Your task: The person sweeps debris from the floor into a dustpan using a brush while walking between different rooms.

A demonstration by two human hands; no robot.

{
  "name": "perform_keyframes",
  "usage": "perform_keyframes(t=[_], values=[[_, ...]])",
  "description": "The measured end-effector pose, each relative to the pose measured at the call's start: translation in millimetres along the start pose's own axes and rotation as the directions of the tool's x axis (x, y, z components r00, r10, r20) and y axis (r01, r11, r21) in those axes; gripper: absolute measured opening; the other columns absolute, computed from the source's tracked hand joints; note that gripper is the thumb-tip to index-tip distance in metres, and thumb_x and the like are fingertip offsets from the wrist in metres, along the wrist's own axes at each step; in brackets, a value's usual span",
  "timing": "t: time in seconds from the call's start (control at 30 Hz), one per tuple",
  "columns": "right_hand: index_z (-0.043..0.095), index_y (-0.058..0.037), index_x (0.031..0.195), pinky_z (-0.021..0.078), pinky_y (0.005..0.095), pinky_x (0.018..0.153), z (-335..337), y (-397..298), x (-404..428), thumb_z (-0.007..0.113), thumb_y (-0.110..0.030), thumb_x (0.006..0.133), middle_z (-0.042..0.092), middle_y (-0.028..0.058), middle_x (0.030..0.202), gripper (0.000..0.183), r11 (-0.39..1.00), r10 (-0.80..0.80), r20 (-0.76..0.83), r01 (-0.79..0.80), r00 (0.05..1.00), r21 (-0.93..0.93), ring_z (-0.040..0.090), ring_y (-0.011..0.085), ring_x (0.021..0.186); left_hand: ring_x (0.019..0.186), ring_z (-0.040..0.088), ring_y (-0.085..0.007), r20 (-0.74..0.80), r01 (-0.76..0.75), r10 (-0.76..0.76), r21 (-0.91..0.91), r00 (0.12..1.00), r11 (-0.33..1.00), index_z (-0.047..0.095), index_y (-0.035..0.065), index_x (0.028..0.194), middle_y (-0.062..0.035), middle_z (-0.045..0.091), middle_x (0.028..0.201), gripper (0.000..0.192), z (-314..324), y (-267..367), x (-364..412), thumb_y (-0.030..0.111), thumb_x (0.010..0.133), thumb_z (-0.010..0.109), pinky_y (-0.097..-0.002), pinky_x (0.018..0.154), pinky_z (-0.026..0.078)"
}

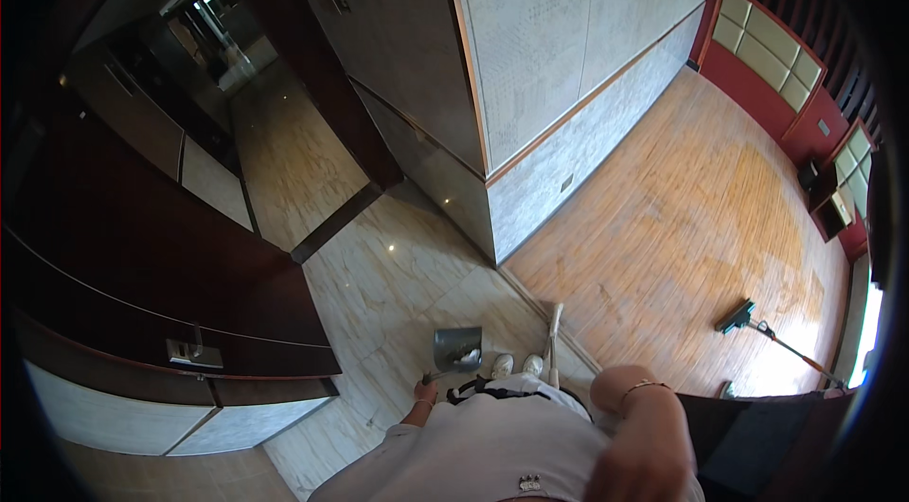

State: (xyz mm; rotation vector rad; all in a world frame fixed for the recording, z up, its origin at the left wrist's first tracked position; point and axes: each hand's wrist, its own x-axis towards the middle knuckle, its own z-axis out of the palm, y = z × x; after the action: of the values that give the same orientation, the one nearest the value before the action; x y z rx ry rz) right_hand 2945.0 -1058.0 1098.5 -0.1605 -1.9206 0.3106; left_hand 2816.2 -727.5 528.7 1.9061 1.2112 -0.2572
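At my left side, my left hand is closed around the handle of a grey dustpan. The pan hangs low over the marble-look tiles, with some whitish debris in it. My right arm is bent sharply and wears a thin bracelet. Blurred and close to the camera, my right hand is partly cut off by the lower edge, and its fingers cannot be made out. A pale pole stands upright beside my right shoe, its lower part hidden by my body.
A wall corner juts out ahead, between a dark-framed doorway and a wood-plank floor. On the planks rests a flat mop or squeegee head on a long pole. Another person's shoe shows nearby. A dark door is at left.
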Motion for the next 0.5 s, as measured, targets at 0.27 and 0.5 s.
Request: perform_keyframes(t=[0.27, 0.5], values=[[0.046, 0.0, 0.087, 0.0394, 0.0239, 0.058, 21.0, 77.5, -205.0, 0.046, -0.016, 0.077, 0.05, 0.0087, 0.076, 0.019, 0.457, 0.817, -0.551, -0.775, 0.172, 0.436, 0.048, 0.0163, 0.066, 0.08, 0.052, -0.0321, 0.065, 0.109, -0.117, 0.106, 0.991, 0.988, 0.055, -0.0015, 0.079, -0.0207, 0.055, 0.079, 0.035, 8.0, -22.9, 11.7, 0.027, 0.059, 0.05, -0.0372, 0.07, 0.04], [0.044, 0.004, 0.099, 0.0327, 0.0407, 0.079, 152.9, 142.3, -466.7, 0.06, -0.048, 0.056, 0.048, 0.0204, 0.099, 0.069, -0.875, 0.351, -0.629, -0.482, -0.694, 0.043, 0.044, 0.0325, 0.095, 0.081, 0.052, -0.031, -0.111, 0.158, -0.146, 0.106, 0.983, 0.982, 0.054, -0.0025, 0.083, -0.0206, 0.054, 0.083, 0.039, 1.4, -27.5, -19.3, 0.027, 0.058, 0.051, -0.035, 0.071, 0.041]])
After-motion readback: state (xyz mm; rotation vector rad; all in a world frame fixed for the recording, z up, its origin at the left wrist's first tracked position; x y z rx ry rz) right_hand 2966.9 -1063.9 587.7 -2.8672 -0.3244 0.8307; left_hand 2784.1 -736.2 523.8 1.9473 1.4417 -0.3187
